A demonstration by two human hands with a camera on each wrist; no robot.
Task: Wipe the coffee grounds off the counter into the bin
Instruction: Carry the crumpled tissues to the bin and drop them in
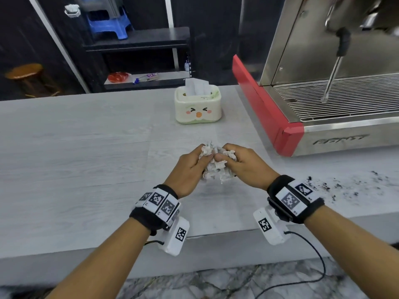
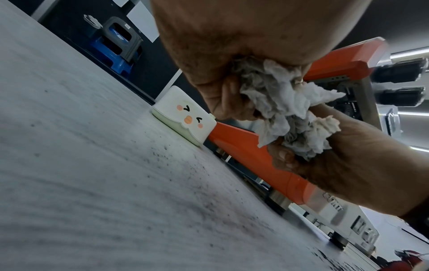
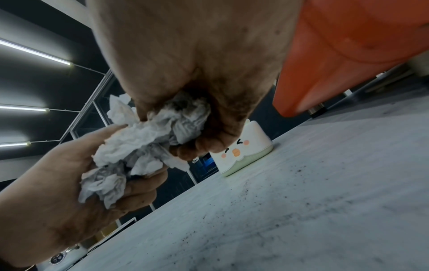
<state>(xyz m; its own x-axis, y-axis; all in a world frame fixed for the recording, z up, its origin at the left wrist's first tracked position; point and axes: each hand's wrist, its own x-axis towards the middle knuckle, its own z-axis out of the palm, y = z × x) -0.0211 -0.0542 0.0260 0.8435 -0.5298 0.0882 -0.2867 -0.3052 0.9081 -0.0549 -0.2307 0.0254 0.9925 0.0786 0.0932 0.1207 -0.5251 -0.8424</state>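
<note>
A crumpled white tissue (image 1: 216, 165) is bunched between both hands above the middle of the grey counter (image 1: 75, 152). My left hand (image 1: 191, 167) grips its left side and my right hand (image 1: 239, 162) grips its right side, fingers curled round it. The wrist views show the tissue (image 2: 285, 108) (image 3: 141, 148) wadded and greyed in places, held clear of the counter. Dark coffee grounds (image 1: 336, 186) lie scattered on the counter to the right of my right wrist. Fine specks (image 3: 241, 194) also dot the surface under the hands. No bin is in view.
A cream tissue box with a cartoon face (image 1: 198, 104) stands behind my hands, a sheet sticking up from it. A steel and red espresso machine (image 1: 323, 104) fills the right side with its steam wand (image 1: 333, 76) hanging down. Dark shelves and stools stand beyond the counter.
</note>
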